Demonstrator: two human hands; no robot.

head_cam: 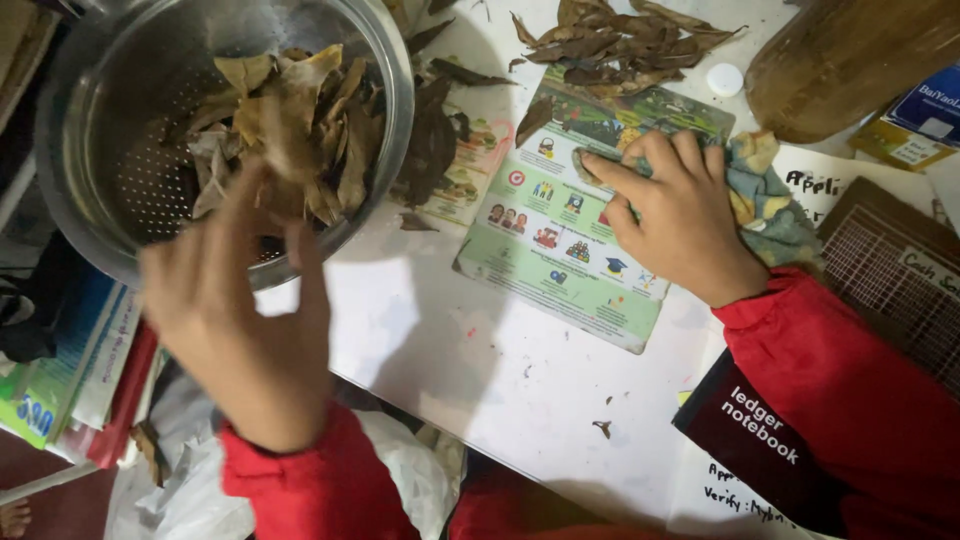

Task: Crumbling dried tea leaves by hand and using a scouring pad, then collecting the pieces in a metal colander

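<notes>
My left hand (245, 310) reaches up into a metal colander (95, 90) and pinches a dry brown leaf (285, 140) from the heap inside it. The colander sits at the left, over the table's edge. My right hand (680, 215) presses a multicoloured cloth (765, 190) down on a green illustrated leaflet (560, 265) that lies on the white table (500, 370). Both sleeves are red.
A pile of dry leaves (620, 45) lies at the table's far side, beside a white bottle cap (724, 79) and a brown sack-like bag (850, 55). A dark notebook (760, 430) and a woven mat (890, 270) lie at the right. Books (70, 370) are stacked lower left.
</notes>
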